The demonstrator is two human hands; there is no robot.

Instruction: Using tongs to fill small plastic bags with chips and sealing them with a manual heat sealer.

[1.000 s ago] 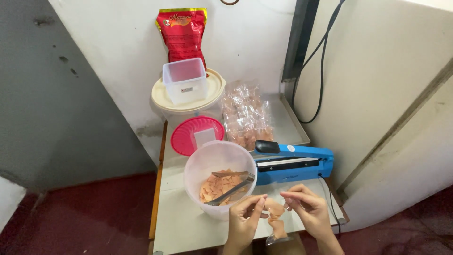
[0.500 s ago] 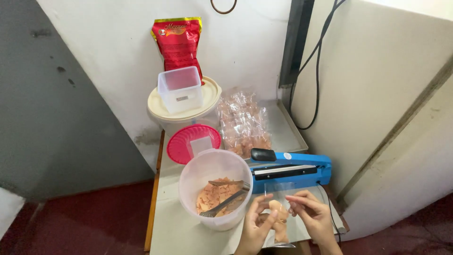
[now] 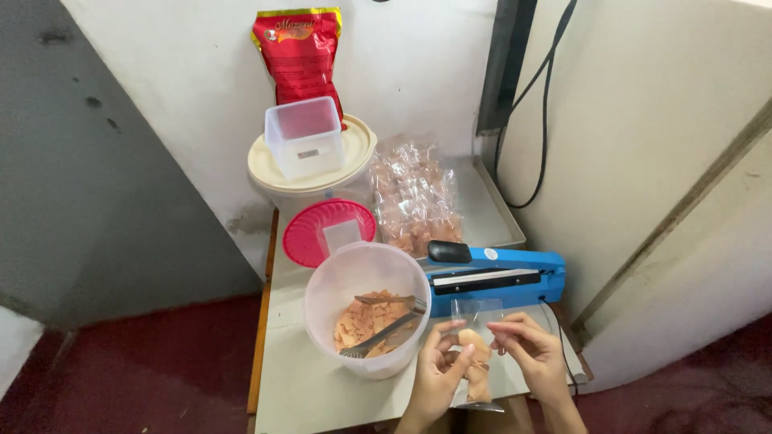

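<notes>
My left hand (image 3: 438,374) and my right hand (image 3: 532,354) together hold a small clear plastic bag (image 3: 476,354) with orange chips in its lower part, upright near the table's front edge. The left fingers pinch the bag's side, the right fingers pinch its top. Just left of the hands stands a translucent round tub (image 3: 367,317) of orange chips with metal tongs (image 3: 386,321) lying in it. A blue heat sealer (image 3: 494,277) lies right behind the bag.
A pile of filled clear bags (image 3: 414,197) sits behind the sealer. A pink lid (image 3: 326,233), a cream bucket lid (image 3: 354,153) carrying a square clear container (image 3: 304,137), and a red foil pouch (image 3: 299,52) line the wall. Black cables (image 3: 539,120) hang at right.
The camera view has shifted slightly. Both hands stay on the small bag and have lifted it a little toward the sealer.
</notes>
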